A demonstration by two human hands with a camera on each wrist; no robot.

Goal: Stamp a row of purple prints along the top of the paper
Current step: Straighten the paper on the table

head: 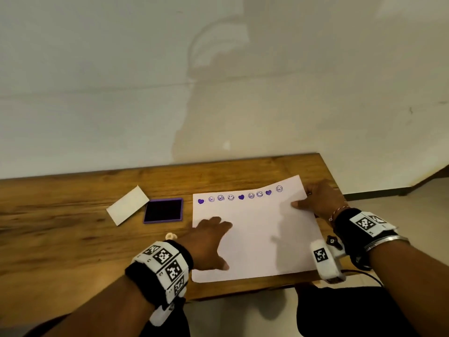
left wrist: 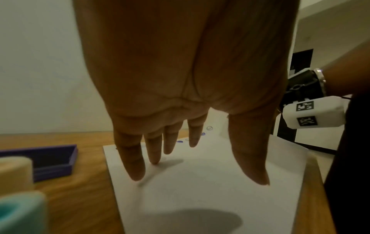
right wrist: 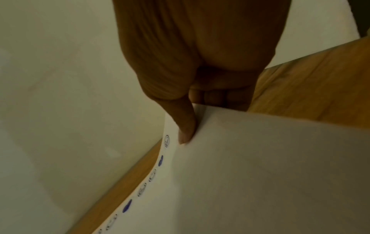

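A white paper (head: 257, 242) lies on the wooden table (head: 73, 234). Along its top edge runs a row of purple prints (head: 241, 197), hearts and smiley faces. My left hand (head: 217, 240) lies flat on the sheet's lower left with straight fingers (left wrist: 132, 161) and holds nothing. At the sheet's upper right edge my right hand (head: 303, 198) pinches the paper (right wrist: 260, 166): the thumb (right wrist: 186, 129) is on top, the other fingers underneath. That corner is lifted a little off the table. The open purple ink pad (head: 163, 210) sits just left of the paper.
A white card-like lid (head: 127, 205) lies left of the ink pad. A small cream stamp (head: 171, 236) stands by my left wrist, and a teal stamp (left wrist: 20, 213) is beside the cream one (left wrist: 14, 171). The table's right end (head: 328, 171) is close to my right hand.
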